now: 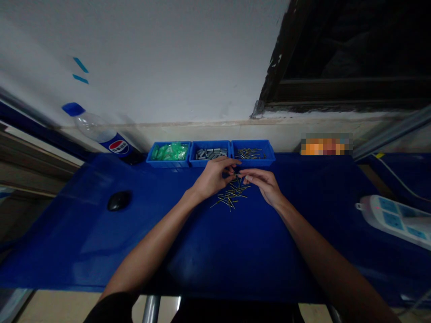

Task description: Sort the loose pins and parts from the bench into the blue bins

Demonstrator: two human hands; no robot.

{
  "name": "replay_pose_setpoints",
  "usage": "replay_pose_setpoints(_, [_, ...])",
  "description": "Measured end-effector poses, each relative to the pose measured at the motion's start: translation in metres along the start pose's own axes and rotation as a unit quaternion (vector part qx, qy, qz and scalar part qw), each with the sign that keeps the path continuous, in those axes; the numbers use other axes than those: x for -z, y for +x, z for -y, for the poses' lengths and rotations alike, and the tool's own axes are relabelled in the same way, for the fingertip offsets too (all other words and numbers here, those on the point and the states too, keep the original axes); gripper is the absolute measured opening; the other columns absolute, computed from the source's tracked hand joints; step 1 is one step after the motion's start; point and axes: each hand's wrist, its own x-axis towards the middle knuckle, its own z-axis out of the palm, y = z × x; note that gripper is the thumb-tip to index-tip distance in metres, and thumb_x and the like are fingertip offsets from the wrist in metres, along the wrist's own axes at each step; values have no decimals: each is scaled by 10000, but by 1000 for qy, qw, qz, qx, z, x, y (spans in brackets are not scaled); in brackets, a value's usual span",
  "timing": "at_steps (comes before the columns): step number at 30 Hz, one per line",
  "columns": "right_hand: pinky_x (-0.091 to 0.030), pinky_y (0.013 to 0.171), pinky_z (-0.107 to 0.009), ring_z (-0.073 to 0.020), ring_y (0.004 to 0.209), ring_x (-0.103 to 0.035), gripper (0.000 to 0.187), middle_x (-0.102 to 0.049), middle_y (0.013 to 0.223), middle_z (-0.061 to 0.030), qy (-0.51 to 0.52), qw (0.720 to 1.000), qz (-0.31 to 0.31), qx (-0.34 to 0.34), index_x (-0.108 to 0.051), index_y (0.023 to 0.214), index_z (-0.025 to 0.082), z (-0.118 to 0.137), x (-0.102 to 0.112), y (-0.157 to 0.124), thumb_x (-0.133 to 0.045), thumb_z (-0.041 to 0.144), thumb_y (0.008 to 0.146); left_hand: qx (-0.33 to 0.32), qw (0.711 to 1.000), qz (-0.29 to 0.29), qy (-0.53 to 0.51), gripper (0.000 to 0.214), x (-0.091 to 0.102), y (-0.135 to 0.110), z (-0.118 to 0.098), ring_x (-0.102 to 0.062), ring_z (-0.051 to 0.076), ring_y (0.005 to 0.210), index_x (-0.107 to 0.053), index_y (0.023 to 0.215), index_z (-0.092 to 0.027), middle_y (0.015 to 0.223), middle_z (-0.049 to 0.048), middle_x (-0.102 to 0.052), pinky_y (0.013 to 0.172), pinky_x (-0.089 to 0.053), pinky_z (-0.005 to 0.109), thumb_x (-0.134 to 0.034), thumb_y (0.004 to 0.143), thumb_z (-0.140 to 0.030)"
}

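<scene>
My left hand [215, 177] hovers over the back of a loose pile of thin, yellowish metal pins [231, 196], which look like long screws. Its fingers curl inward and its fingertips are close together. From the other side my right hand [266, 185] meets it, thumb and forefinger pinched. A tiny bit of metal seems to show between the two sets of fingertips, too small to name. Just behind the hands stand three blue bins: the right one [273, 158] has similar thin pins, the middle one [195, 164] short grey metal cylinders, the left one [156, 164] green plastic bags.
A cola bottle [117, 144] stands at the back left, with a black computer mouse [119, 201] nearer on the blue table [202, 255]. A white power strip [397, 216] lies on the right. A pixelated orange thing [325, 146] sits by the wall.
</scene>
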Motion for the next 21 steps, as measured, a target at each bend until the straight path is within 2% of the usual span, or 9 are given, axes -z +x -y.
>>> replay_pose_setpoints(5, [-529, 743, -350, -190, 776, -683, 173, -827, 962, -60, 14, 998, -62, 9, -853, 1020, 259, 0, -3, 1, -780, 306, 870, 7, 990, 69, 125, 362, 9, -1, 9, -720, 201, 953, -681, 1263, -165, 1130, 105, -741, 881, -604, 368, -715, 902, -159])
replay_pose_setpoints(8, [-537, 745, -359, -200, 840, -695, 290, -808, 1156, -71, 53, 994, -95, 18, -823, 1136, 278, 4, -4, 1, -766, 266, 852, 32, 976, 130, 174, 266, 16, -3, 15, -723, 212, 938, -714, 1178, -162, 1072, 97, -757, 866, -580, 359, -696, 913, -159])
replay_pose_setpoints(10, [-551, 767, -371, -206, 895, -706, 415, -753, 1320, -69, 71, 993, -94, 20, -775, 1253, 309, 7, -5, 1, -756, 246, 843, 44, 970, 154, 185, 244, 15, -4, 16, -723, 212, 942, -723, 1148, -164, 1067, 97, -758, 859, -566, 345, -684, 908, -142])
replay_pose_setpoints(13, [-564, 801, -390, -212, 930, -709, 490, -698, 1420, -69, 73, 994, -78, 23, -725, 1333, 326, 7, -3, 1, -735, 243, 850, 46, 967, 166, 186, 241, 9, -5, 16, -719, 212, 954, -726, 1123, -179, 1063, 87, -755, 843, -546, 329, -649, 904, -115])
replay_pose_setpoints(17, [-560, 802, -395, -211, 902, -708, 452, -716, 1384, -86, 69, 995, -74, 17, -735, 1305, 294, 5, -2, 1, -723, 243, 856, 45, 967, 162, 192, 264, 0, -5, 15, -707, 196, 871, -723, 1087, -186, 990, 72, -750, 747, -506, 298, -576, 904, -67])
replay_pose_setpoints(21, [-549, 790, -392, -207, 862, -708, 409, -740, 1338, -90, 67, 995, -74, 9, -754, 1258, 279, 6, -3, 1, -726, 239, 853, 52, 968, 149, 194, 302, 1, -6, 14, -678, 176, 781, -716, 1092, -197, 913, 49, -732, 695, -467, 284, -540, 901, -43])
